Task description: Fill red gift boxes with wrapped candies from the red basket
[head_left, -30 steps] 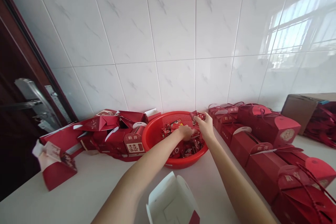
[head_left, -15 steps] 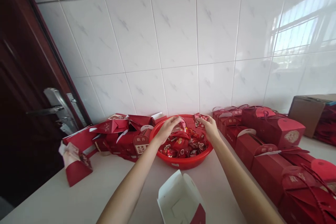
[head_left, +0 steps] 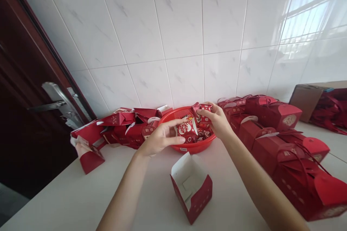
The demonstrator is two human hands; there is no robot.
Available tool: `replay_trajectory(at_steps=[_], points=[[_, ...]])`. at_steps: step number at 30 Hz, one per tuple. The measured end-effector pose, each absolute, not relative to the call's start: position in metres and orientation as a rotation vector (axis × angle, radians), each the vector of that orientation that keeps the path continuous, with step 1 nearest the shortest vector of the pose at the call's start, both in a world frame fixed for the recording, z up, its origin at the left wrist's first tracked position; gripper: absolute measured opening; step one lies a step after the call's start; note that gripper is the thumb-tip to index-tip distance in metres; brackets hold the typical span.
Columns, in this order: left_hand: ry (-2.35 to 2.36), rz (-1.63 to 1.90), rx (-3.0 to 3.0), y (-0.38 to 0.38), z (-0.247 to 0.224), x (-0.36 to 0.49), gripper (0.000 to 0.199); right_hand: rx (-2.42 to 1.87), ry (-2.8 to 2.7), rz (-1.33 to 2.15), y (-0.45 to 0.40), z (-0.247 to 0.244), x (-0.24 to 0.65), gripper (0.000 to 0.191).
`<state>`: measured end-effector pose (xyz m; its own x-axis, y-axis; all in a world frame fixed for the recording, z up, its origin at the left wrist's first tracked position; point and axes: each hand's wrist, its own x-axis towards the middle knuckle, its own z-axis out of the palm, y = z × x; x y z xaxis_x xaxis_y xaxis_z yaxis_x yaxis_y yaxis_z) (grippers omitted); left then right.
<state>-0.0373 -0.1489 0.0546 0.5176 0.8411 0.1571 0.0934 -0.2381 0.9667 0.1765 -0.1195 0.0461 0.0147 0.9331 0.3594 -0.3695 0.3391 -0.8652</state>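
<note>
Over the front left part of a red plastic basket (head_left: 189, 148), my left hand (head_left: 159, 138) grips a red candy packet (head_left: 187, 131) with white print between thumb and fingers. My right hand (head_left: 217, 117) is closed on a red dotted packet (head_left: 204, 112) above the basket's right side; a smaller pink-red wrapper (head_left: 195, 108) touches it. More red-wrapped candies (head_left: 204, 133) lie in the basket, partly hidden by both hands. Nearer me, an open red box (head_left: 200, 194) with a white inside stands on the white table, nothing in it.
Folded and partly opened red boxes (head_left: 127, 130) lie at the left, with a small red-and-white carton (head_left: 89, 157) in front. Rows of closed red boxes (head_left: 271, 144) fill the right. A cardboard box (head_left: 306, 97) with red cords stands at the far right. A tiled wall (head_left: 184, 36) rises behind.
My left hand has come lower and towards me, now with a printed packet in it. My right hand has moved slightly left, still with its packet. The view has tilted down, showing more of the open box.
</note>
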Motion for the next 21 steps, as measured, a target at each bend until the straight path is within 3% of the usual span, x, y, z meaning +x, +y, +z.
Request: replay_trajectory(at_steps=[6,12,17,21], points=[[0.83,0.523,2.204,-0.174,0.065,-0.049,0.05,-0.653,-1.343,1.028,-0.146,0.059,0.174,0.022],[0.847,0.218,2.373,-0.18,0.069,-0.049,0.054,-0.638,-1.608,1.036,-0.16,0.064,0.169,0.021],[0.92,0.123,2.397,-0.174,0.066,-0.053,0.023,-0.602,-1.801,1.014,-0.169,0.065,0.172,0.018],[0.986,-0.055,2.376,-0.17,0.06,-0.052,0.023,-0.543,-2.021,1.03,-0.176,0.07,0.177,0.016]])
